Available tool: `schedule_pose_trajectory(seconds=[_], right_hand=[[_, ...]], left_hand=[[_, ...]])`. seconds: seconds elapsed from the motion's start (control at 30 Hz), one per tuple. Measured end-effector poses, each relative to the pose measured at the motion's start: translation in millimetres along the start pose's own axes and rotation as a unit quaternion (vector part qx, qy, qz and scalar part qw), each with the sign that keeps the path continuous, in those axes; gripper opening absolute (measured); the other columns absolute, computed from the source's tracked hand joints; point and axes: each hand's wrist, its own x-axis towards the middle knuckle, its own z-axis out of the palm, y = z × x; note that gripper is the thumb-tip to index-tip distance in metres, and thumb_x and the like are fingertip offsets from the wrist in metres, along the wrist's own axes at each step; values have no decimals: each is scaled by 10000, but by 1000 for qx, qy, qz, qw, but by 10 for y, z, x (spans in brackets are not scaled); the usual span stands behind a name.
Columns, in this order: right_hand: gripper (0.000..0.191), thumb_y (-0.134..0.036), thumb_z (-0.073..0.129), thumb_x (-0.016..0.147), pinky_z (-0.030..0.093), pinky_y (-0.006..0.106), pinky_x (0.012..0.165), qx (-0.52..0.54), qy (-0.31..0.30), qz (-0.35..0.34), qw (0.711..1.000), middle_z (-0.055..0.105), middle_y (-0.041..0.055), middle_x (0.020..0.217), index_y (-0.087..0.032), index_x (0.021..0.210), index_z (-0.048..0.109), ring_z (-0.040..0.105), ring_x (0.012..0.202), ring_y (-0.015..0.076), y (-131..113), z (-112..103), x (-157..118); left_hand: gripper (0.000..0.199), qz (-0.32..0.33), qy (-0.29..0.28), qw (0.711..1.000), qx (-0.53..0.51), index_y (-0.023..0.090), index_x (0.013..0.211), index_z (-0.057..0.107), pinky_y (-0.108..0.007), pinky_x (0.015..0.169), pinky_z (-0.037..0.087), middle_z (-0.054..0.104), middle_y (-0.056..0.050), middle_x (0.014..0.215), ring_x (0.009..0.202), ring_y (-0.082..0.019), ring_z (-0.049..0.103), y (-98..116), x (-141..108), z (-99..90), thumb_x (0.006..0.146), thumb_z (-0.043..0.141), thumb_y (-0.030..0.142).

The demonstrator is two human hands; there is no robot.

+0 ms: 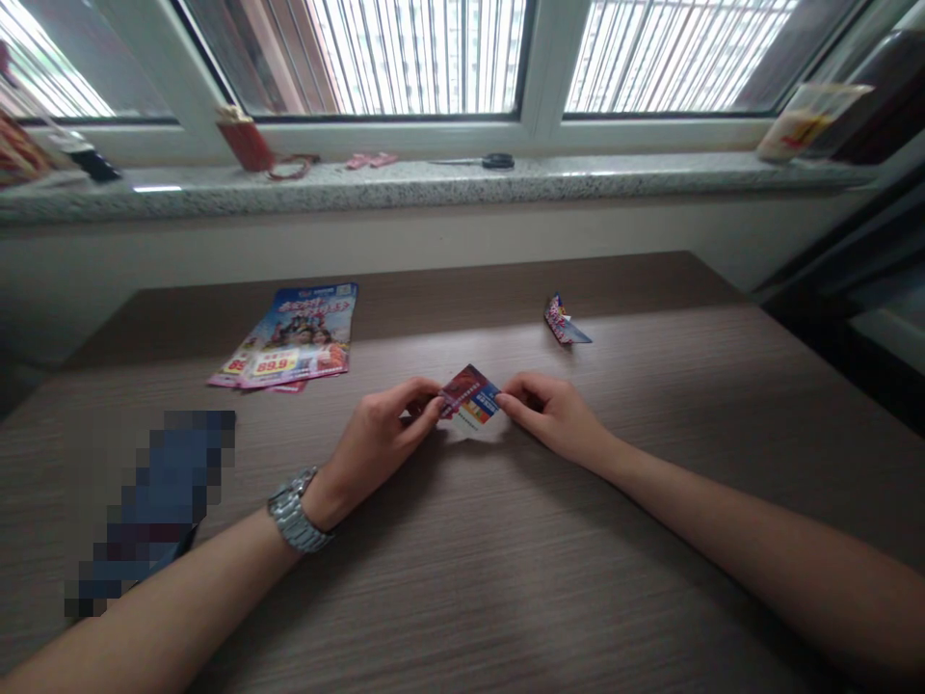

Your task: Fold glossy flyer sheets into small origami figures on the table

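A small folded piece of printed paper (471,397), red, blue and white, is stretched between my two hands just above the table, one corner toward the window. My left hand (386,424), with a metal watch on its wrist, pinches the paper's left corner between thumb and fingers. On the opposite corner, the thumb and fingertips of my right hand (553,413) are closed. Beyond my right hand stands another folded paper piece (564,323), colourful and creased, on the tabletop. The curled fingers hide parts of both gripped corners.
Several printed flyers (300,337) lie stacked at the back left of the wooden table (448,578). A pixelated dark blue object (163,492) lies beside my left forearm. The granite windowsill (405,188) holds scissors (495,161), a red object (246,142) and a plastic cup (806,123).
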Motion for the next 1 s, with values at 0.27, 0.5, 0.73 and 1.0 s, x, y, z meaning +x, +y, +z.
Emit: schedule_pose_trajectory(seconds=[0.27,0.5,0.73,1.0], right_hand=[[208,-317,620,975,390,310,675,-80,16,-45,996,648,18,760,-199,807,648,560,729,173,8,-2,-6],[189,-255,650,960,386,323,723,-130,-4,-73,989,613,7,726,-201,780,632,540,744,178,5,7,14],[184,-270,654,960,385,325,742,-154,-5,-81,985,596,17,768,-200,791,636,537,781,186,54,24,17],[182,-275,654,952,387,318,730,-167,-3,-86,982,583,16,786,-207,799,582,533,788,188,69,23,16]], left_hand=[[130,16,-18,995,94,197,1015,698,-256,665,468,673,-22,872,740,-145,610,-12,15,2,999,608,290],[192,62,8,990,123,212,1150,645,-288,738,537,656,-51,1029,862,-175,648,-22,5,45,973,651,288],[281,170,-76,968,166,260,1267,674,-402,951,573,672,-89,1297,1115,-236,679,20,-30,51,1001,589,228],[298,173,-104,960,196,291,1301,679,-411,937,573,687,-71,1298,1109,-252,692,23,-30,47,1015,599,308]])
